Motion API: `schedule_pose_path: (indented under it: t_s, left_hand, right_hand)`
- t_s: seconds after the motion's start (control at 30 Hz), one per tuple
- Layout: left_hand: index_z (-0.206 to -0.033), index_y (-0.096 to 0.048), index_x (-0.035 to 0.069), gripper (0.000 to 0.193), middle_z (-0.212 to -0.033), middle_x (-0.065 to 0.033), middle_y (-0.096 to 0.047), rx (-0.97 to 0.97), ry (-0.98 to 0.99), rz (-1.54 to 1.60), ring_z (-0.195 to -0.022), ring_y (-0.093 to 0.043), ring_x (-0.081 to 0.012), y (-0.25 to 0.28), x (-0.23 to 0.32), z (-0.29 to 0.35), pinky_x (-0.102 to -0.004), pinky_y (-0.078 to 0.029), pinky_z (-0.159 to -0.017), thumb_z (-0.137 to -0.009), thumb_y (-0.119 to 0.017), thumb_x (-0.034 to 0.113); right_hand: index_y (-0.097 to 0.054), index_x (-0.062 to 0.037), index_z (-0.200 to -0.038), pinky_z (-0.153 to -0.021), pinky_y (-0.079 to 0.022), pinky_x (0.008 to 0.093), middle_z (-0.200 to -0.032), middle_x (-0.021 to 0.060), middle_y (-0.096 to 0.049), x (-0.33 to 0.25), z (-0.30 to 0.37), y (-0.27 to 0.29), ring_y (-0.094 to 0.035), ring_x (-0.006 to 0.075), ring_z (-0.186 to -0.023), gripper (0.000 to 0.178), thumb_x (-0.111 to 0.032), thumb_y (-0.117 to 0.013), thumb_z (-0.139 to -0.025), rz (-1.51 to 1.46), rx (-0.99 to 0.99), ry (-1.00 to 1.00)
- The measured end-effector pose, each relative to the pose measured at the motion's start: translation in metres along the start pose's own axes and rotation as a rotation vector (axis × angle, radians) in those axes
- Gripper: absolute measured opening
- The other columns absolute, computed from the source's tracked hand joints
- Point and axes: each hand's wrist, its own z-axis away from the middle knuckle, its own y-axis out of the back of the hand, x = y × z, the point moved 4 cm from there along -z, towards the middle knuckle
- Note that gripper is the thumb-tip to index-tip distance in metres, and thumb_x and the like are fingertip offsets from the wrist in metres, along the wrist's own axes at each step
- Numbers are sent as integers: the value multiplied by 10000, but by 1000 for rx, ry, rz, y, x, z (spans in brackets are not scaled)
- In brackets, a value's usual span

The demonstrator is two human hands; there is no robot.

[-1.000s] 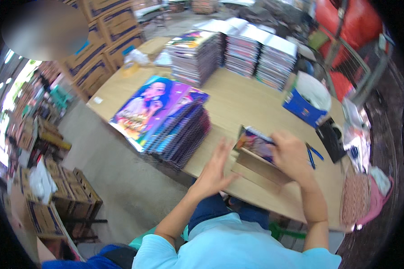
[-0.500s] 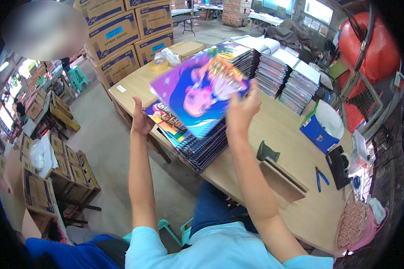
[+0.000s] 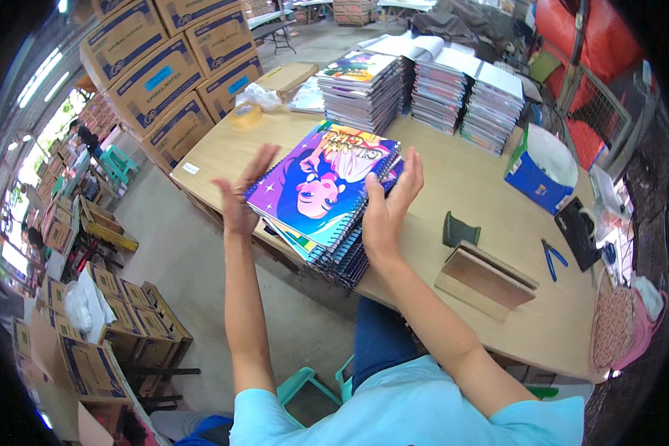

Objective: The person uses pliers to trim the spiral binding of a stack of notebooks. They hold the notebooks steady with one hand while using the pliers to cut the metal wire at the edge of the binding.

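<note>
A spiral notebook (image 3: 312, 189) with a purple and blue cartoon cover lies on top of a stack of spiral notebooks (image 3: 343, 266) at the table's near left edge. The stack is a little uneven, with lower covers jutting out at the left. My left hand (image 3: 244, 195) is at the stack's left side, fingers spread and slightly blurred, holding nothing. Along the opposite side my right hand (image 3: 388, 212) stands with fingers stretched and thumb apart, close against the notebooks' edges. Whether the palm touches them I cannot tell.
Taller notebook stacks (image 3: 360, 93) stand at the table's back. Tape (image 3: 247, 115) lies at the far left. To the right are a dark green spool-like piece (image 3: 459, 229), a wooden holder (image 3: 487, 279), blue-handled pliers (image 3: 554, 260) and a blue box (image 3: 539, 182). Cartons (image 3: 160, 82) rise behind.
The cartoon-covered notebook, held raised and tilted in my right hand before, now lies on the stack. My right hand has let go and opened beside it. The view has shifted.
</note>
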Motion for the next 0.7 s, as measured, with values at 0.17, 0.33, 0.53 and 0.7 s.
schedule_pose_path:
  t_s: [0.17, 0.33, 0.53, 0.7]
  left_hand:
    - [-1399, -386, -57, 1144, -1466, -182, -379, 184, -33, -335, -1359, -350, -286, 3, -21, 5, -390, -227, -1149, -766, -138, 863]
    - [-1388, -390, -61, 1072, -1393, -213, -457, 369, -202, -294, -1307, -417, -293, 29, -36, 15, -396, -290, -1115, -822, -132, 812]
    - [-1473, -245, 4, 976, -1469, -218, -341, 526, -43, -299, -1348, -350, -338, 63, -64, 30, -449, -263, -1134, -867, -212, 769]
    - [-1476, -239, 5, 974, -1471, -218, -338, 555, -71, -415, -1351, -346, -340, 51, -61, 29, -450, -261, -1135, -868, -221, 766]
  right_hand:
    - [-57, 92, -1465, -1153, -38, 475, -1529, 290, -91, 18, 30, -7, -88, 409, -1426, 769, -418, -382, -990, -117, 25, 12]
    - [-76, 90, -1464, -1155, -83, 449, -1512, 285, -142, 34, 17, 1, -144, 387, -1414, 817, -483, -396, -976, -112, 93, -46]
    - [-104, 69, -1470, -1163, -101, 441, -1529, 274, -94, 112, 35, 60, -113, 374, -1428, 811, -496, -409, -974, -6, 40, -297]
    - [-26, 56, -1480, -1163, -37, 483, -1533, 308, -3, 133, 89, 13, -6, 435, -1432, 828, -507, -368, -977, 94, -225, -355]
